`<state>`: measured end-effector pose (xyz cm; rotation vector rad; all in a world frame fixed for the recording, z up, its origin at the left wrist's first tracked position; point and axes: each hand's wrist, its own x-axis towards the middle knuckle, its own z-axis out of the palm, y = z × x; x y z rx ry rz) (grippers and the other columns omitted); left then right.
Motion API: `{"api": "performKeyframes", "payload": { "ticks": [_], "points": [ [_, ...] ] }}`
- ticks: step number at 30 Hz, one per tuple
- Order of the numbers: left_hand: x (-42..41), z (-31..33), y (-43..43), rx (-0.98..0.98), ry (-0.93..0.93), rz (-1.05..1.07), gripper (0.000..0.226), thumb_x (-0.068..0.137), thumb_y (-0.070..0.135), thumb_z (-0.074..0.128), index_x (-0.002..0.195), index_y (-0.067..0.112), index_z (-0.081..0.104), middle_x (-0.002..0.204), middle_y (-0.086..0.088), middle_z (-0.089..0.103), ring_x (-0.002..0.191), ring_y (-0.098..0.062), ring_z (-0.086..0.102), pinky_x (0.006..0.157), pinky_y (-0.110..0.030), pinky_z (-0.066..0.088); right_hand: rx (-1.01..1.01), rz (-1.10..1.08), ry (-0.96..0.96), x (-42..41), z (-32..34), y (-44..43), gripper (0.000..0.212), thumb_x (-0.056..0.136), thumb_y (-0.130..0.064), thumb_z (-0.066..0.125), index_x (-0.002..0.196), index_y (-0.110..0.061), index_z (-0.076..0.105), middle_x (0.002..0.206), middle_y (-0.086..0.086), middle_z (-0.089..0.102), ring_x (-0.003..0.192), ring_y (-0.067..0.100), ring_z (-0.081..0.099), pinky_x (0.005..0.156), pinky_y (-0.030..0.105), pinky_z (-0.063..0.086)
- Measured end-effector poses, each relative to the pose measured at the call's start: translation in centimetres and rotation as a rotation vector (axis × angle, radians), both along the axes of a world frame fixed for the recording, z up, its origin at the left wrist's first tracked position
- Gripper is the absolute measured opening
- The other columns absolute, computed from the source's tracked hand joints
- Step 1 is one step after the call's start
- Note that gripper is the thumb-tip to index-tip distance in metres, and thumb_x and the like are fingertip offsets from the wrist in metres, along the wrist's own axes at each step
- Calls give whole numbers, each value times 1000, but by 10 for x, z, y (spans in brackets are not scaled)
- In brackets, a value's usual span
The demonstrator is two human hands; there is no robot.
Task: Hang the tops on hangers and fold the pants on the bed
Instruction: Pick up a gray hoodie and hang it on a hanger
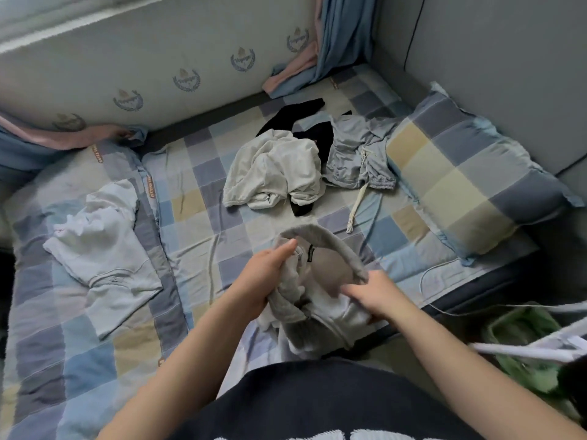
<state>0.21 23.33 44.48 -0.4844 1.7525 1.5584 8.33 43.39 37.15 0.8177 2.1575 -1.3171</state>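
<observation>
Both hands hold a grey garment (320, 315) over the near edge of the bed (197, 198). L hand (263, 277) fingers (282, 249) wrap round a bunch of it. R hand (378, 295) fingers (352, 292) pinch the cloth by the band's end. Its long way runs near to far, w/ the round band arching up & away. Past the fingers: white top (276, 166), black cloth (298, 119), grey shorts (359, 147).

The white top (276, 166) covers most of the black garment (325, 138). The label (311, 251) on the grey garment (320, 241) is too small to read. The right edge cuts off a blurred white frame (521, 349).
</observation>
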Motion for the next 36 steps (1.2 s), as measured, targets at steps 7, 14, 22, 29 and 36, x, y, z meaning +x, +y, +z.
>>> {"api": "performKeyframes", "payload": {
  "ticks": [7, 14, 22, 29, 36],
  "points": [
    [-4, -22, -45, -45, 12, -319, 47, 71, 46, 76, 94, 5, 69, 99, -25, 74, 94, -40, 72, 90, -52, 58, 254, -131, -147, 46, -14, -57, 24, 93, -22, 56, 109, -6, 63, 117, 21, 66, 110, 37, 61, 81, 33, 47],
    [21, -42, -61, -127, 90, -668, 28, 71, 28, 67, 90, 6, 65, 83, -17, 71, 71, -28, 72, 68, -54, 60, 290, -607, 46, 140, 18, -109, 18, 91, -11, 54, 75, -12, 63, 78, 13, 65, 82, 36, 62, 71, 43, 51],
    [105, -34, -11, -176, 393, -1276, 11, 90, 12, 55, 83, 12, 64, 63, -8, 68, 48, -16, 67, 40, -25, 51, 375, -1032, 221, 274, 98, -163, 34, 97, -11, 44, 110, -24, 72, 98, -4, 72, 94, 15, 64, 81, 34, 50],
    [263, 2, 32, 27, 857, -1870, 19, 94, 28, 62, 78, 17, 65, 75, -3, 68, 75, -26, 63, 64, -34, 47, 533, -1501, 300, 442, 143, -249, 28, 96, -6, 52, 101, -21, 75, 71, -12, 71, 69, 10, 64, 63, 29, 48],
    [463, 45, 15, 467, 652, -1769, 33, 101, 23, 55, 75, 7, 64, 57, 9, 60, 51, 2, 50, 49, -13, 40, 797, -1729, 332, 612, 180, -312, 21, 90, -14, 55, 83, -24, 72, 75, -7, 72, 65, 3, 66, 54, 20, 51]
  ]
}}
